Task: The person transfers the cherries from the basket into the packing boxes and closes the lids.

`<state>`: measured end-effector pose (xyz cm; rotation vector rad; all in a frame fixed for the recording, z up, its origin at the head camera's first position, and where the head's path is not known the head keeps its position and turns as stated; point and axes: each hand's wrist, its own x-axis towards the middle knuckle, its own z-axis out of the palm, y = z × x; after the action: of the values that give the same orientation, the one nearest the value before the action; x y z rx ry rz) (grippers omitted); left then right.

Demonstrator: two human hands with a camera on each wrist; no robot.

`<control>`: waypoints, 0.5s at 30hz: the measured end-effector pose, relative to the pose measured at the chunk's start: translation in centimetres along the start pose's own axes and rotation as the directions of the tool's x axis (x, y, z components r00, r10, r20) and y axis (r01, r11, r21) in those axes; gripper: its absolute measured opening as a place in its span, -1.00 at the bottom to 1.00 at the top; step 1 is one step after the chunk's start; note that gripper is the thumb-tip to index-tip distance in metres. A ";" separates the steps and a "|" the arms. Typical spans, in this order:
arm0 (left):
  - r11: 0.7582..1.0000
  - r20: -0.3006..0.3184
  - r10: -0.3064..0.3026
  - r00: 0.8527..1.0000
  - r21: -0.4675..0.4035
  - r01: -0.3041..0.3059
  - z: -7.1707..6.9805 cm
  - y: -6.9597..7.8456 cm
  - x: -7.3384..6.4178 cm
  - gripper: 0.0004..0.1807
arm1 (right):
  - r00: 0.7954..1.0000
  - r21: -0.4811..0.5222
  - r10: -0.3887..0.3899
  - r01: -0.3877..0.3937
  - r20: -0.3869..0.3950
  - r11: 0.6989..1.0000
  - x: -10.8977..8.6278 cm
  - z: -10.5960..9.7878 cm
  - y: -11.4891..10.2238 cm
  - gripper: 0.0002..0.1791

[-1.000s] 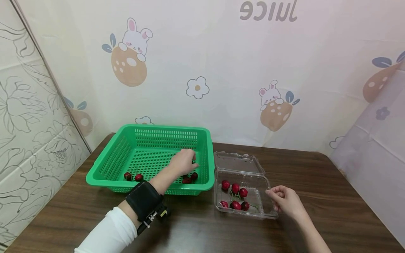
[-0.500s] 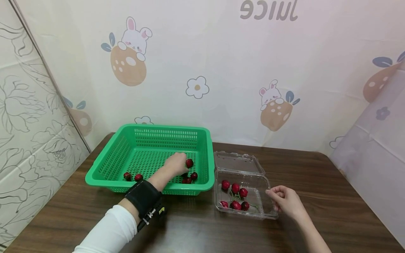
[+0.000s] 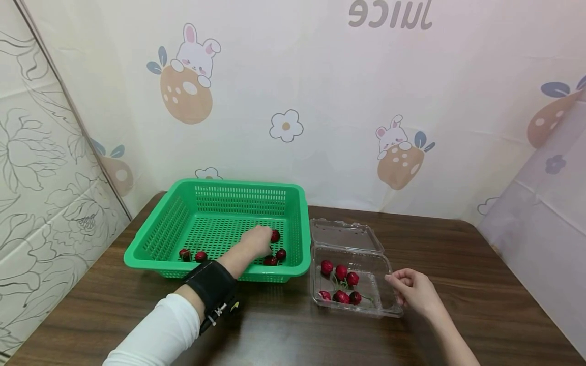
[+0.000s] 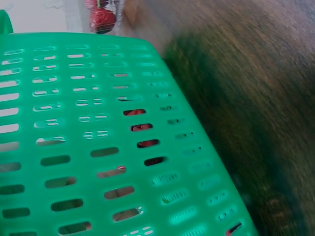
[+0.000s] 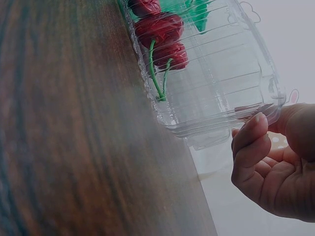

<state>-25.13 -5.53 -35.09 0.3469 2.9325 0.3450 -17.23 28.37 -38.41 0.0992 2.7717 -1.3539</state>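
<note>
My left hand [image 3: 257,240] reaches down into a green plastic basket [image 3: 137,259], bent at the wrist. One red cherry [image 3: 275,236] shows right beside its knuckles, and more cherries [image 3: 271,261] lie just below. The fingertips are hidden, so what they hold cannot be seen; in the left wrist view the basket wall [image 4: 74,142] blocks them. My right hand [image 3: 414,291] pinches the right rim of a clear plastic clamshell box [image 3: 384,305] between thumb and finger. Inside that box lie two rows of red cherries [image 3: 341,272], some with green stems.
Two cherries [image 3: 200,256] lie at the basket's front left. The clamshell's lid [image 3: 345,236] is folded back behind it, close to the basket's right side. Both stand on a dark wooden table [image 3: 284,330], against a printed curtain [image 3: 339,101].
My left hand has drawn back left and lower within the basket, uncovering a cherry to its right, then shifted slightly right. My right hand stays on the box rim.
</note>
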 end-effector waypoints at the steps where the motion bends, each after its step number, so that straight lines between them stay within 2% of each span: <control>1: 1.000 -0.001 0.003 1.000 0.006 -0.003 0.0 0.1 -0.1 -0.79 | 1.000 0.000 0.000 0.000 0.000 1.000 0.0 0.0 0.0 -0.66; 15: 1.000 0.036 -0.007 0.999 0.027 0.006 0.4 0.1 0.2 -0.88 | 1.000 -0.007 0.007 -0.007 0.001 1.000 0.0 0.0 0.0 -0.65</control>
<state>-25.26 -5.33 -35.49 0.3442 2.9052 0.2951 -17.24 28.32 -38.40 0.1077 2.7722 -1.3428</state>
